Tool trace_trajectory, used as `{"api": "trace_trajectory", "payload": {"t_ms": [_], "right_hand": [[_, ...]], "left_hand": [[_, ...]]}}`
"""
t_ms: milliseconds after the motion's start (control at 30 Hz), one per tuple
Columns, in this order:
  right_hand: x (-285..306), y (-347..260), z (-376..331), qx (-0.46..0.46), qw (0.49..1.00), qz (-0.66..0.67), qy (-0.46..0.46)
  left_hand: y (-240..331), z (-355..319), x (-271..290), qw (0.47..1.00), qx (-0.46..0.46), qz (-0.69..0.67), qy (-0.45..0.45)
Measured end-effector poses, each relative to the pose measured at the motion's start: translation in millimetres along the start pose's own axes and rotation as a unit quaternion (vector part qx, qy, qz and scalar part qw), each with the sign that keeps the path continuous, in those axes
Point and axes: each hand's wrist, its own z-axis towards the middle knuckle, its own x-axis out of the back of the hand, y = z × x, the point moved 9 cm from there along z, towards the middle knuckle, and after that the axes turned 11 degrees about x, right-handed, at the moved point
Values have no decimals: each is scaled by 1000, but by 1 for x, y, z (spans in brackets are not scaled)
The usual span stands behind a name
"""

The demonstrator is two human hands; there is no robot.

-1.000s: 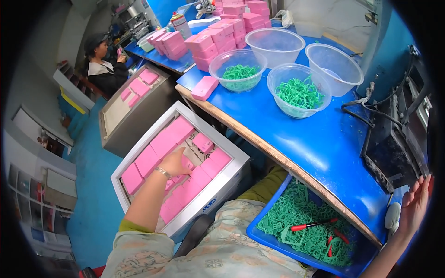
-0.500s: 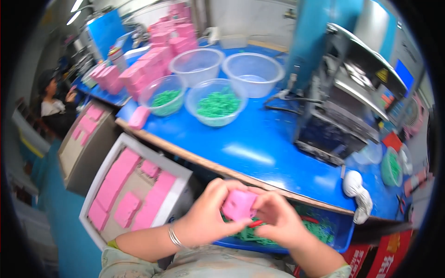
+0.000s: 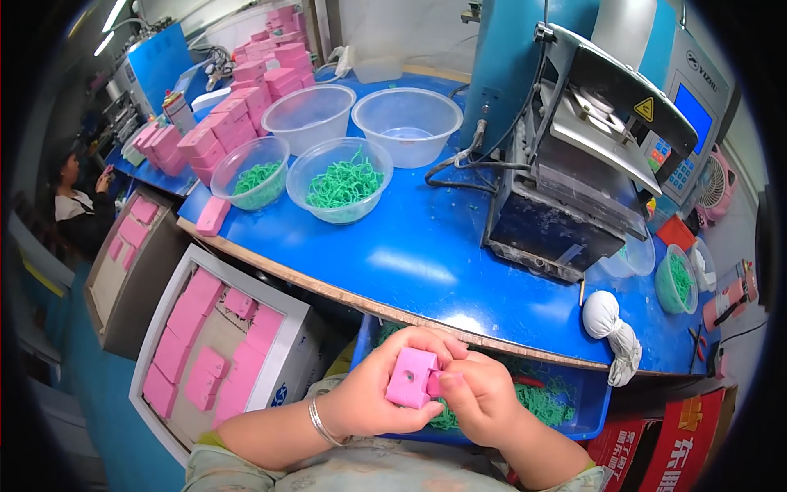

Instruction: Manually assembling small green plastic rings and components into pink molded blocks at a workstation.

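Observation:
My left hand (image 3: pixel 361 398) is closed round a small pink block (image 3: pixel 410 379) with a round hole in its face and a notch in its right side. Thumb and fingers of my right hand (image 3: pixel 485 402) pinch a pink part at that notch; whether it is a separate piece I cannot tell. Both hands are in front of the table edge, over a blue tray (image 3: pixel 603 398) of green strips (image 3: pixel 548 407). Something red (image 3: pixel 529 380) lies among the strips, partly hidden by my right hand.
On the blue table (image 3: pixel 410 266) stand clear bowls, one (image 3: pixel 340 215) holding green strips, and stacked pink blocks (image 3: pixel 201 148). A press-like machine (image 3: pixel 557 221) is at right, near a white cloth bundle (image 3: pixel 602 316). A white box (image 3: pixel 152 348) of pink blocks sits at left. Another person (image 3: pixel 78 197) is far left.
The pink block has been turned, so its hole and notch now show. My right fingers have closed from a looser hold into a pinch at its side. The view has shifted slightly.

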Motion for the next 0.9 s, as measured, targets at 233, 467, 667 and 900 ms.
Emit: {"api": "trace_trajectory", "payload": {"t_ms": [233, 467, 667, 900], "right_hand": [[-1, 25, -12, -75, 954, 251, 143], [5, 28, -19, -140, 894, 353, 239], [80, 32, -28, -79, 927, 177, 323], [110, 30, -15, -101, 810, -555, 157]], "left_hand": [[-3, 5, 6, 986, 18, -152, 68], [-7, 13, 5, 971, 41, -226, 64], [-2, 11, 36, 898, -1, -440, 4], [-13, -9, 35, 977, 93, -169, 88]]}}
